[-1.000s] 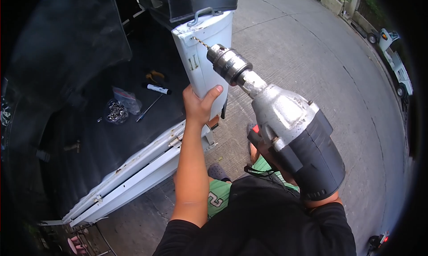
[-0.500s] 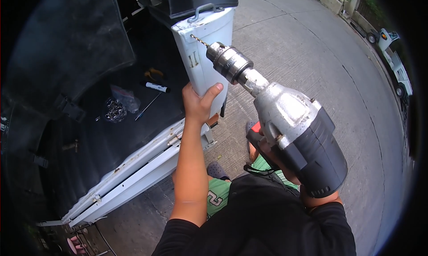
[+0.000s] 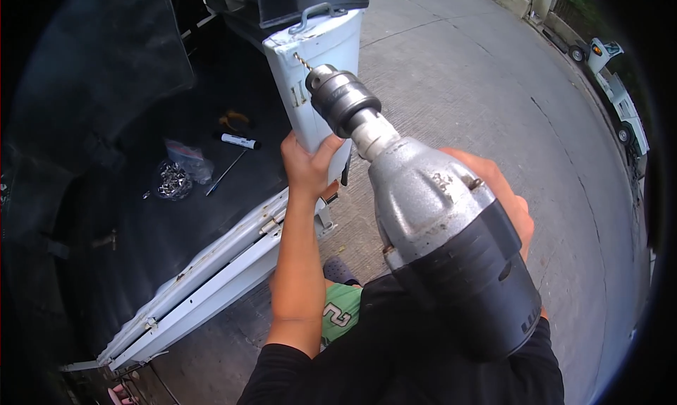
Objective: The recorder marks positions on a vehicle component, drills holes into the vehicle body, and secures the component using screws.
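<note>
My left hand [image 3: 310,162] grips the lower part of an upright white metal piece [image 3: 310,45], which has a grey handle [image 3: 310,11] on top and two slots in its face. On the right, a large silver and black power drill [image 3: 437,207] is held in my right hand [image 3: 504,193], whose fingers show behind its body. Its thin drill bit [image 3: 303,62] meets the white face near the upper left corner, at a small mark; whether it has entered the metal I cannot tell.
Left, a dark vehicle bed [image 3: 176,236] holds a bag of metal fasteners [image 3: 173,179], a screwdriver [image 3: 226,172], a white marker [image 3: 240,140] and pliers [image 3: 234,117]. A long white rail [image 3: 204,271] edges it. Concrete roadway [image 3: 479,88] lies right, with a parked white vehicle [image 3: 620,102] beyond.
The drill has shifted left and its body lower, tilting so that my right hand's fingers now show beside it. The white piece appears slightly further left in view. My left hand keeps its grip.
</note>
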The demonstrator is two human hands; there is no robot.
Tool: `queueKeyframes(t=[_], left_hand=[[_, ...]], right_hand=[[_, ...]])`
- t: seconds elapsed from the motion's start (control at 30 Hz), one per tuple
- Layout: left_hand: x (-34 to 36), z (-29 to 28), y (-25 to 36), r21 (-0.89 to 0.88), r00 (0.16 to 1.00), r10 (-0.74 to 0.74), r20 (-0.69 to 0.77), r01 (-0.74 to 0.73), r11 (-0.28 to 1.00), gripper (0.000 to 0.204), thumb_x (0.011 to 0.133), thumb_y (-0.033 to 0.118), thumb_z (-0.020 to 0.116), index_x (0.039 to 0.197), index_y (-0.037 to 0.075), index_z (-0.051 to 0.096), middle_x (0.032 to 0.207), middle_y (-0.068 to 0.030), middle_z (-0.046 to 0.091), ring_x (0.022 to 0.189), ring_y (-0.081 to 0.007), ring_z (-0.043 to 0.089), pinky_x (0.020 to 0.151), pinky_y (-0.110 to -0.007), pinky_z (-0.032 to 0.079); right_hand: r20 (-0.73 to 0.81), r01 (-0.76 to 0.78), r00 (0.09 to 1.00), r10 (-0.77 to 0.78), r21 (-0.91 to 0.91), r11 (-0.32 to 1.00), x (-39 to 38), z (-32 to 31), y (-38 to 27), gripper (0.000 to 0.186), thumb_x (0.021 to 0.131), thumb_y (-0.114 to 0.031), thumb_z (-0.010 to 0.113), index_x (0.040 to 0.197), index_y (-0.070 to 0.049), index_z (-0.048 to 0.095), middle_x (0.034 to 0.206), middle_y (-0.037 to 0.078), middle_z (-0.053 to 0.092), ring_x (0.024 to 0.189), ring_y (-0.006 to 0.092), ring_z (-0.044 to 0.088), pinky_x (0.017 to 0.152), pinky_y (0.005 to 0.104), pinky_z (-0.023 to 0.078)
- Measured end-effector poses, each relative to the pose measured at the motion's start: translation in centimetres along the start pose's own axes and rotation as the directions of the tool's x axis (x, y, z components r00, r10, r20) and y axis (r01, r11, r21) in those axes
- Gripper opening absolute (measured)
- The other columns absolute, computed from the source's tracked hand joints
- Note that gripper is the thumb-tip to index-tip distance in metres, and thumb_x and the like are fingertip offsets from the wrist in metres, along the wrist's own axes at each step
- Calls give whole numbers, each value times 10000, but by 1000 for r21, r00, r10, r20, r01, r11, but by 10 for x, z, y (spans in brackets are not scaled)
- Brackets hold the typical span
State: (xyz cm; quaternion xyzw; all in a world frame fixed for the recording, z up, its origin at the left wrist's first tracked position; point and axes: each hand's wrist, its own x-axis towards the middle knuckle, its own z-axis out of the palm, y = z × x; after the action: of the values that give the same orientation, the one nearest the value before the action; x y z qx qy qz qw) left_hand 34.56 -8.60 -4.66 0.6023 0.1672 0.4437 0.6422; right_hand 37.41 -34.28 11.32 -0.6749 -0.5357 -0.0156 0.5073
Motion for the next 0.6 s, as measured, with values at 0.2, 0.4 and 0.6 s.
queueKeyframes(t=[0.2, 0.4, 0.6], left_hand=[[7, 7, 2, -110, 997, -29, 65, 36, 993, 303, 830, 166, 806, 1018, -42, 692, 914, -91, 733, 809, -159, 686, 761, -319, 548], [0, -2, 25, 59, 998, 58, 26, -60, 996, 305, 831, 175, 817, 1010, -40, 696, 917, -95, 732, 815, -159, 684, 766, -316, 543], [-16, -9, 27, 382, 988, 153, 34, -154, 911, 584, 843, 320, 833, 1240, -45, 607, 1048, -189, 718, 932, -281, 705, 846, -387, 553]], right_hand=[[-13, -92, 996, 91, -68, 993, 0, -8, -11, 554, 809, -79, 831, 1317, -5, 624, 1145, 161, 753, 1055, 233, 761, 901, 306, 578], [7, -109, 993, 118, 423, 899, 1, 2, 9, 560, 805, -95, 817, 1323, -11, 621, 1139, 146, 757, 1044, 222, 764, 902, 297, 566], [38, -149, 989, 146, 105, 983, 0, -11, -10, 546, 817, -130, 808, 1309, 12, 621, 1106, 136, 757, 985, 200, 762, 875, 290, 571]])
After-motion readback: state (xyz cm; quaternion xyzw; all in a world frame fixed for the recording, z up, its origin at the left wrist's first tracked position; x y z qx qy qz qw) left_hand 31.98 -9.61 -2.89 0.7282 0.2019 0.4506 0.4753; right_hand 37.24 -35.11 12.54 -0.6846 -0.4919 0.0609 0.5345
